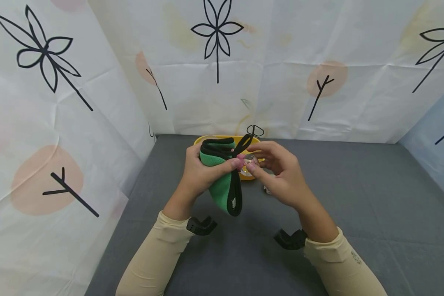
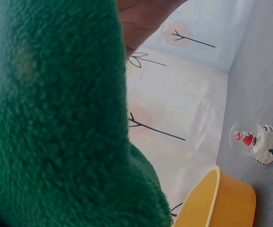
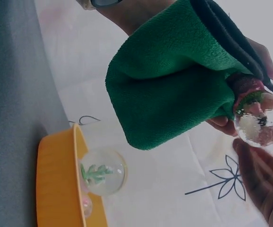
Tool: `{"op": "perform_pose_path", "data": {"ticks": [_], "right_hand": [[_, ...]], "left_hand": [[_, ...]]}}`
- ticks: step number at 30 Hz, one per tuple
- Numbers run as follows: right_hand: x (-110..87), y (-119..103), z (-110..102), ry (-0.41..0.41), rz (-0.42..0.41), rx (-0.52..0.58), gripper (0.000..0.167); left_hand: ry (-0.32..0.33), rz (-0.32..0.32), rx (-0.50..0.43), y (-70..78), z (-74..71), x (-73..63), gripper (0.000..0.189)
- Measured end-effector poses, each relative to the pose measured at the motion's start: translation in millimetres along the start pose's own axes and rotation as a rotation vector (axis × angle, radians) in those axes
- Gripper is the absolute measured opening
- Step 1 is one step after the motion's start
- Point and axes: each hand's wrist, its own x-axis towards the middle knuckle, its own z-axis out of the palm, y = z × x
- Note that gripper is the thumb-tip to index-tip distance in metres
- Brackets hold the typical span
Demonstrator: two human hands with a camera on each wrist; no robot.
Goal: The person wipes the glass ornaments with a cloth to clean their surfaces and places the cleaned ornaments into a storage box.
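Observation:
My left hand (image 1: 197,176) grips a folded green cloth (image 1: 220,195) with black edging and a hanging black loop. Through the cloth it holds the pink base of a small snow globe (image 3: 259,118). The globe's clear ball, with some green inside, sticks out toward the right. My right hand (image 1: 283,174) pinches this ball between thumb and fingers. In the left wrist view the cloth (image 2: 65,118) covers much of the picture and hides the held globe.
Behind the hands a yellow tub (image 3: 56,175) stands on the grey table (image 1: 355,197). In it are a clear globe with a green plant (image 3: 103,172) and a smaller pinkish one. A white-based snow globe (image 2: 268,144) with a red-and-white figure stands beside the tub. Patterned white cloth walls enclose the table.

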Motion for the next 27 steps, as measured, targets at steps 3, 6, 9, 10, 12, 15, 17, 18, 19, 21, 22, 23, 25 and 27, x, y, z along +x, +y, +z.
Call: {"op": "perform_pose_path", "data": {"ticks": [3,6,9,10,12,15,17,18,19,21,22,23,25,27], "right_hand": [[-0.3,0,-4,-0.009,0.135,-0.014,0.025],[0.2,-1,-8,-0.081,0.251,-0.004,0.024],[1.3,-2,-10,-0.155,0.303,0.020,0.026],[1.6,-2,-10,-0.167,0.306,0.023,0.025],[2.1,-3,-10,-0.174,0.302,0.033,0.024],[1.8,-3,-11,-0.175,0.292,0.055,0.024],[1.4,-3,-12,-0.173,0.287,0.065,0.024],[1.3,-3,-12,-0.172,0.287,0.068,0.024],[1.0,-3,-12,-0.170,0.285,0.070,0.024],[0.8,-3,-12,-0.162,0.282,0.067,0.023],[0.6,-3,-13,-0.157,0.283,0.067,0.023],[0.5,-4,-13,-0.151,0.282,0.064,0.022],[0.1,-5,-13,-0.139,0.277,0.069,0.022],[-0.4,-6,-14,-0.124,0.274,0.068,0.024]], "left_hand": [[0.019,0.002,-0.002,-0.6,0.1,0.4,0.049],[0.030,0.006,-0.021,-0.9,0.3,-0.2,0.046],[0.026,0.011,-0.041,-0.5,0.8,-0.5,0.044],[0.023,0.010,-0.047,-0.2,1.0,-0.7,0.044],[0.014,0.008,-0.060,0.4,1.5,-0.7,0.044],[0.006,-0.014,-0.078,0.7,2.1,-0.4,0.042],[0.007,-0.032,-0.082,0.5,2.2,-0.1,0.042],[0.007,-0.041,-0.083,0.4,2.3,0.1,0.042],[0.009,-0.050,-0.078,0.4,2.1,0.1,0.042],[0.000,-0.056,-0.066,0.4,1.9,0.3,0.042],[-0.007,-0.058,-0.059,0.2,1.6,0.3,0.042],[-0.016,-0.060,-0.053,0.0,1.5,0.4,0.042],[-0.042,-0.063,-0.042,-0.5,1.2,0.5,0.040],[-0.064,-0.071,-0.041,-1.2,1.4,0.8,0.036]]}}
